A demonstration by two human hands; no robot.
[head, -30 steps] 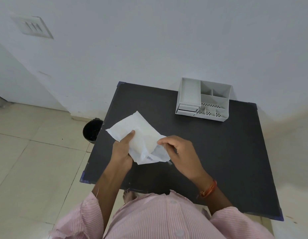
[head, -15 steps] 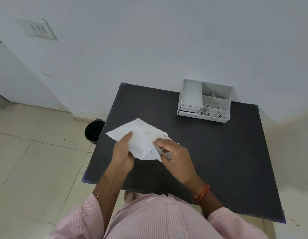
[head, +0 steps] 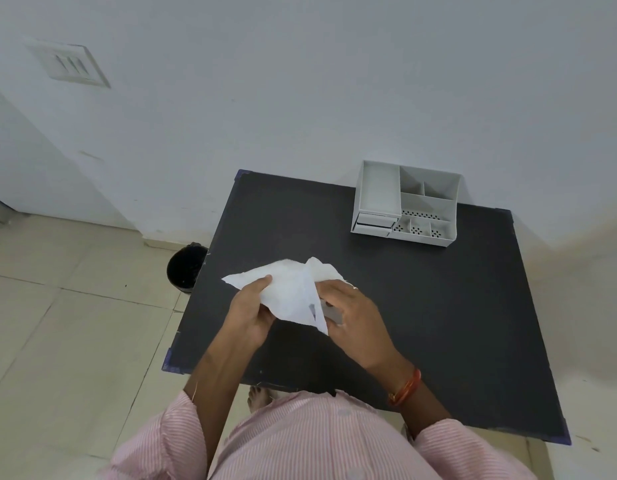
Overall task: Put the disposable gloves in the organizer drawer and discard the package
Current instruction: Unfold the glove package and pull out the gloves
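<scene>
A white paper glove package [head: 293,292] is held above the near left part of the black table [head: 438,306]. My left hand [head: 248,310] grips its left side, thumb on top. My right hand [head: 355,313] holds its right side, with fingers tucked under a folded flap. The gloves themselves are hidden inside the package. The grey organizer [head: 407,206] stands at the table's far edge, its small drawer [head: 374,221] at the front left looking nearly shut.
A black bin [head: 186,268] stands on the tiled floor just left of the table. The wall runs right behind the organizer. A switch plate [head: 71,65] is on the wall at upper left. My foot [head: 260,398] shows under the table's near edge.
The package has been folded or peeled over toward the left, its right flap now raised. My right hand shifted under the flap; my left hand kept its grip.
</scene>
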